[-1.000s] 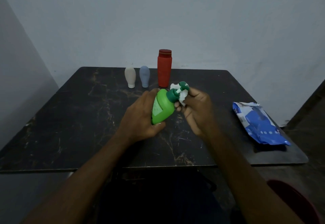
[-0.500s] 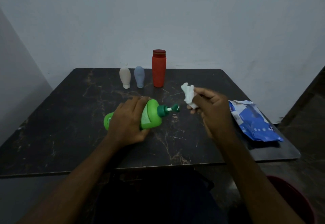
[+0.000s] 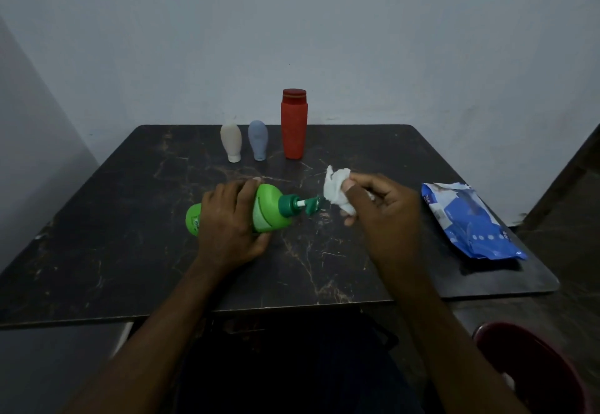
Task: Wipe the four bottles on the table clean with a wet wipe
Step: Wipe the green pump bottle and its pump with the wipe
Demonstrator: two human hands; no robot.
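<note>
Right hand (image 3: 380, 209): grip pinched shut on crumpled white wet wipe (image 3: 336, 189), wad just beside the dark green pump nozzle, contact unclear. Left hand (image 3: 232, 218): grip wrapped over the bright green plastic pump bottle (image 3: 271, 207), lying sideways, long axis left-right, pump toward right hand, low over the dark marbled table (image 3: 130, 218).

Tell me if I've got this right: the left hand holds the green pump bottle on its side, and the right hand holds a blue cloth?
Not quite. In the head view the right hand holds a white wipe, not a blue cloth. The left hand does hold the green pump bottle on its side.
</note>
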